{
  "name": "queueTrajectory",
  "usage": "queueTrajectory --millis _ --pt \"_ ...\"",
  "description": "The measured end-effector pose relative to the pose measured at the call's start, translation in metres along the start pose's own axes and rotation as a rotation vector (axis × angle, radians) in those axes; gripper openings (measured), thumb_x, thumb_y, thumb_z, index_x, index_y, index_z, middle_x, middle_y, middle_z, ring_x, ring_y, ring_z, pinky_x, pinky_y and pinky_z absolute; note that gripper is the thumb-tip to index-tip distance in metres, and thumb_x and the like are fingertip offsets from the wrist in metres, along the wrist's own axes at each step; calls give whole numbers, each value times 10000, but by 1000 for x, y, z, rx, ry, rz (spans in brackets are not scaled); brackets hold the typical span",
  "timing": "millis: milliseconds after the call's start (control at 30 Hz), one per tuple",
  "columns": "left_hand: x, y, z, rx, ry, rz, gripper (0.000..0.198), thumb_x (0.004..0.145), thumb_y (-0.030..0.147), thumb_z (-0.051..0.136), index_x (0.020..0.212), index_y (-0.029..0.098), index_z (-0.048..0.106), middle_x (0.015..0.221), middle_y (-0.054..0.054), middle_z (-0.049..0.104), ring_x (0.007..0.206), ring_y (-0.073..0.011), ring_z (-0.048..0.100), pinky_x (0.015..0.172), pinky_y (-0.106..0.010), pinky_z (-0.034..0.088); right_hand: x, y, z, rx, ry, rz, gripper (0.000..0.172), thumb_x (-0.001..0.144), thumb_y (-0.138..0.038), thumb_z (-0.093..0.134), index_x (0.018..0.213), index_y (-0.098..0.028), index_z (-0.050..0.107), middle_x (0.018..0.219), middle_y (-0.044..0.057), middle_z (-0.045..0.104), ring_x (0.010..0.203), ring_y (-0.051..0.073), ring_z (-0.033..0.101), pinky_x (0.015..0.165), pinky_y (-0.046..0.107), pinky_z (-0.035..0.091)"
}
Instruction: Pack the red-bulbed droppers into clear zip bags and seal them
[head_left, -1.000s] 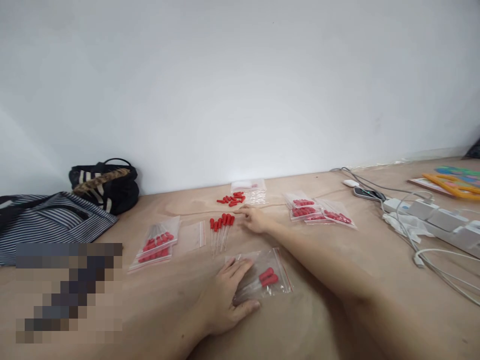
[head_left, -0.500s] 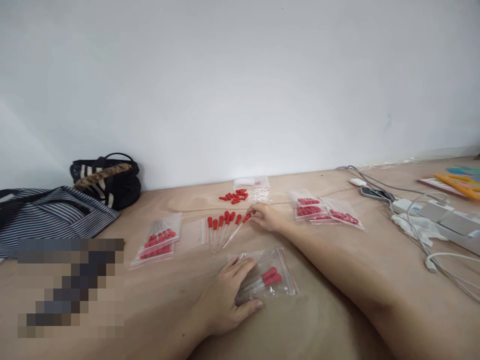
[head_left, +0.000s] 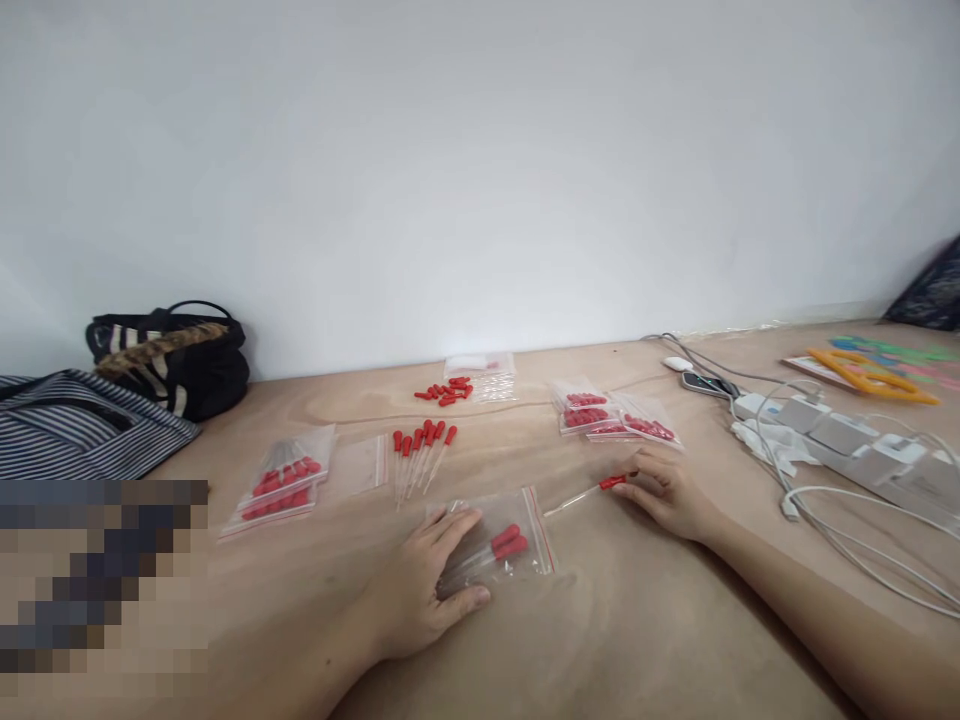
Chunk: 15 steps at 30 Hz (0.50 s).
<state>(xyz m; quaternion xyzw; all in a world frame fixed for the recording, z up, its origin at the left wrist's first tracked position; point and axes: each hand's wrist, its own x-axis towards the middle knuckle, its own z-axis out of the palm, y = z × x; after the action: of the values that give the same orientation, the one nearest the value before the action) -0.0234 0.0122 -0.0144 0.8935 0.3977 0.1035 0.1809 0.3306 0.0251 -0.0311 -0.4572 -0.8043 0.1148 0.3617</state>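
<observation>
A clear zip bag (head_left: pixel 480 560) with two red-bulbed glass droppers lies in front of me, its red-lined mouth to the right. My left hand (head_left: pixel 427 575) rests on its left part, fingers and thumb spread apart, hiding that end. To the right of the mouth, my right hand (head_left: pixel 664 495) pinches a dropper (head_left: pixel 577 498) by its red bulb. The glass tip points left toward the bag's mouth. Behind the bag lie several loose droppers (head_left: pixel 424 450), bulbs facing away from me.
Filled zip bags (head_left: pixel 281 480) lie left, beside a flat bag (head_left: pixel 360 465). Loose red bulbs (head_left: pixel 446 390) and glass tubes (head_left: pixel 495 387) sit near the wall. More bags of bulbs (head_left: pixel 600 415) lie right. Farther right are a power strip (head_left: pixel 847 440) and cables; striped (head_left: pixel 90 420) and black (head_left: pixel 187 360) bags stand left.
My right hand has taken a dropper from the loose group and brought it right and nearer, beside the bag's mouth. My left hand stays on the bag. The view has turned slightly right.
</observation>
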Motion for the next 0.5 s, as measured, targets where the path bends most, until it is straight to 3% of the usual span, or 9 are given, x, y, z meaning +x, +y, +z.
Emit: queueTrajectory --millis 500 --pt "2 -1 1 0 22 24 631 791 465 502 1322 211 274 1342 -101 379 1238 -302 307 1008 -504 258 31 -35 35 27 -16 -29 150 782 -350 562 844 -243 647 755 18 653 721 154 554 709 309 409"
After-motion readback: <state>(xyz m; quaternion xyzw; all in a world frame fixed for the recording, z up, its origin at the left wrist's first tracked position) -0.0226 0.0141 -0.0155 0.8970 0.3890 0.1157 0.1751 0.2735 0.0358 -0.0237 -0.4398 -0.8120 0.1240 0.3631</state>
